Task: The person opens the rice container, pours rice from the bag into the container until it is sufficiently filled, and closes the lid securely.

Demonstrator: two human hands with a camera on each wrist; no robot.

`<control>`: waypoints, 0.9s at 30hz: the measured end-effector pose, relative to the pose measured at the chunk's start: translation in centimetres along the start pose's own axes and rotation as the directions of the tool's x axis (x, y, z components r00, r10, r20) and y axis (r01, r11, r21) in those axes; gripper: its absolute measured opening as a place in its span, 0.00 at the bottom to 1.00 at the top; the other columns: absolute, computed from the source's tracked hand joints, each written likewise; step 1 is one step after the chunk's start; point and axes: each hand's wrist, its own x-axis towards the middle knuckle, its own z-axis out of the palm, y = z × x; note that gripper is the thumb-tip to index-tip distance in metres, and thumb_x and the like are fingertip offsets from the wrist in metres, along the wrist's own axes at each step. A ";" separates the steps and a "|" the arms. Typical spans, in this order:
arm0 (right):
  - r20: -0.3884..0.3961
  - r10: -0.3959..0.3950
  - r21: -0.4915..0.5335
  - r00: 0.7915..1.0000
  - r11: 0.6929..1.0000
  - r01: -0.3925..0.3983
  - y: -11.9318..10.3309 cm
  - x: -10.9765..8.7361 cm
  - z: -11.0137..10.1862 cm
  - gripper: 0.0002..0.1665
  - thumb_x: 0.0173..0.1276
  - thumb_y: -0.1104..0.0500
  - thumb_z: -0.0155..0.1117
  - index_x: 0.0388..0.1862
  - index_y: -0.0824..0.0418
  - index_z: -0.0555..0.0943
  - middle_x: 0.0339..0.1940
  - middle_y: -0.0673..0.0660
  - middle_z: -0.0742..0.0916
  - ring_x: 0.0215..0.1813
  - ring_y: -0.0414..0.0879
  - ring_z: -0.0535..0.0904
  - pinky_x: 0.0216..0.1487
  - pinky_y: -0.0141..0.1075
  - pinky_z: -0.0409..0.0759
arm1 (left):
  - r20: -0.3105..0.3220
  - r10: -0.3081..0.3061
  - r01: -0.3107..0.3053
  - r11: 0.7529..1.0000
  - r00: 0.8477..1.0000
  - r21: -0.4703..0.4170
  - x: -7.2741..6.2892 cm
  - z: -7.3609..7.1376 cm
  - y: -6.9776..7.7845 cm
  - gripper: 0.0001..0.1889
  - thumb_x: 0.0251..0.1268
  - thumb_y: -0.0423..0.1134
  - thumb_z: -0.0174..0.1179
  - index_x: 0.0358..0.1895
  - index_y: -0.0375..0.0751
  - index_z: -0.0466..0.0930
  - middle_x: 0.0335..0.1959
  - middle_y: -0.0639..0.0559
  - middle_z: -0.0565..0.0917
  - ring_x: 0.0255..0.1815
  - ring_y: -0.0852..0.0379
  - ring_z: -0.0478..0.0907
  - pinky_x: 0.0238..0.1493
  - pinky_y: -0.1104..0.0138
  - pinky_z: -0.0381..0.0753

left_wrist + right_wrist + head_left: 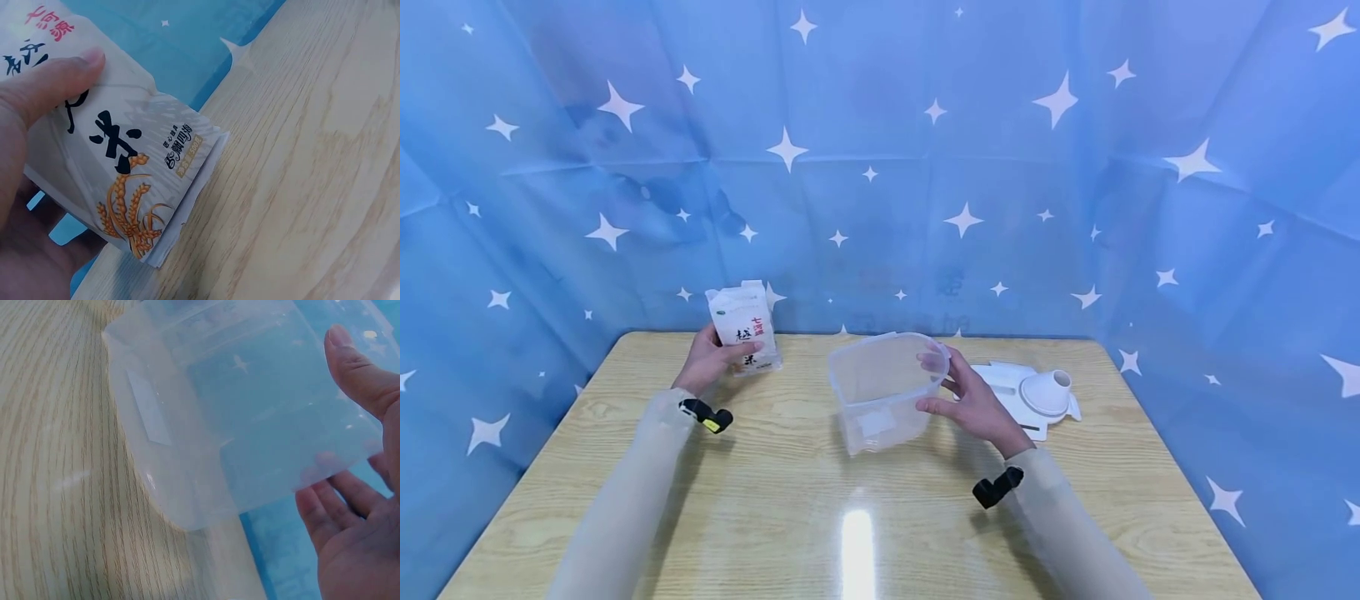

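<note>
At the left back of the table, my left hand (706,363) grips a white bag of rice (739,315), thumb across its printed front and fingers behind. In the left wrist view, the rice bag (134,134) shows black and red characters and drawn ears of grain, its lower edge close over the wood. My right hand (976,403) holds a clear plastic container (880,425) by its right side, thumb on the near side and fingers on the far side. The container (187,412) is tilted, with a white label (149,407) near its bottom.
Behind my right hand lies a flat white plastic piece (1011,387) with a raised round spout (1049,393). A blue curtain (880,208) with white stars hangs along the back and sides of the wooden table (775,500).
</note>
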 end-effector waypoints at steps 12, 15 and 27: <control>0.005 0.004 0.005 1.000 1.000 -0.004 -0.1 0.0 -0.1 0.53 0.66 0.52 0.75 0.82 0.35 0.54 0.79 0.54 0.71 0.81 0.60 0.63 0.76 0.62 0.70 | -0.013 -0.011 0.011 1.000 1.000 0.005 -1.2 1.2 1.0 0.42 0.57 0.53 0.77 0.72 0.46 0.68 0.70 0.41 0.76 0.71 0.43 0.74 0.73 0.49 0.75; 0.010 0.003 0.000 1.000 1.000 -0.003 -0.2 0.0 -0.1 0.53 0.67 0.52 0.75 0.82 0.36 0.54 0.79 0.55 0.71 0.81 0.60 0.64 0.76 0.62 0.70 | -0.017 -0.028 0.028 1.000 0.999 -0.004 -1.6 1.5 1.4 0.42 0.56 0.53 0.77 0.72 0.46 0.68 0.70 0.43 0.76 0.70 0.44 0.74 0.74 0.49 0.74; 0.018 0.015 0.003 1.000 1.000 -0.015 -0.1 0.1 -0.2 0.53 0.67 0.51 0.74 0.83 0.37 0.53 0.79 0.56 0.70 0.81 0.61 0.63 0.75 0.62 0.72 | 0.006 0.062 -0.062 0.998 0.998 -0.029 -3.7 2.4 3.4 0.37 0.56 0.52 0.77 0.68 0.48 0.71 0.65 0.45 0.81 0.61 0.54 0.82 0.59 0.65 0.84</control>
